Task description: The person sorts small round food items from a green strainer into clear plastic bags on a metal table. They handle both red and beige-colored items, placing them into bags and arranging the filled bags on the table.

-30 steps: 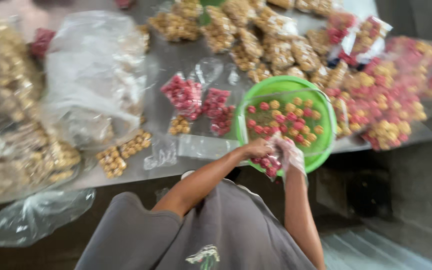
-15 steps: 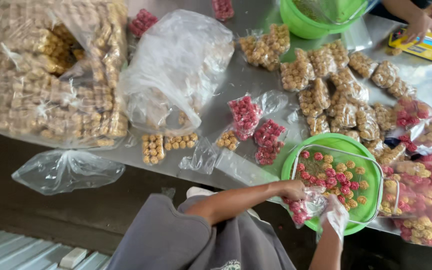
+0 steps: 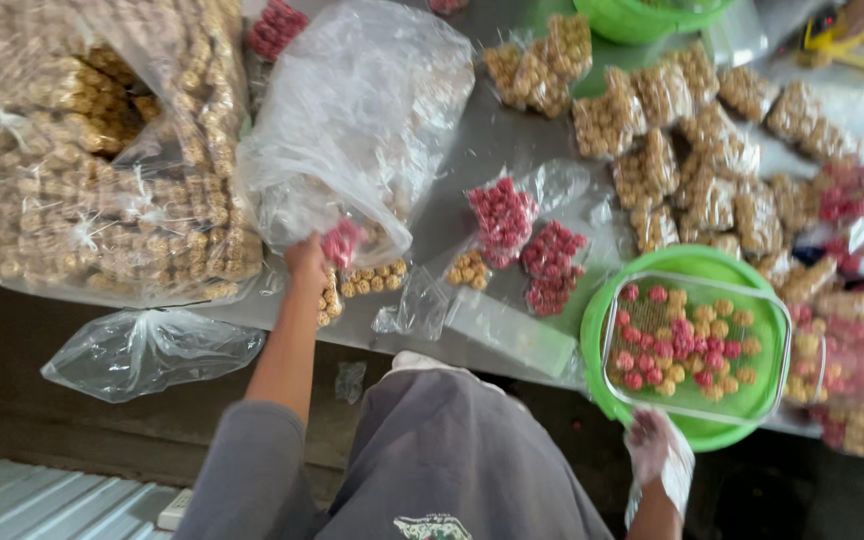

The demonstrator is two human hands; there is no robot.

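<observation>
Grey desk (image 3: 492, 140) crowded with bagged sweets: the left hand (image 3: 307, 255) pinches a small packet of pink balls (image 3: 342, 242) at the big clear bag (image 3: 352, 120), light, crinkly and probably crushable, best gripped by its neck, while the film-gloved right hand (image 3: 652, 445) hangs loosely curled, empty, below the green basin (image 3: 692, 350).

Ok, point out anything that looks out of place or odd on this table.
A crumpled clear plastic bag droops off the table's near edge, half off the surface. A few tan snack balls lie loose on the table beside the left hand, outside any packet. Nothing looks spilled or damaged.
</observation>
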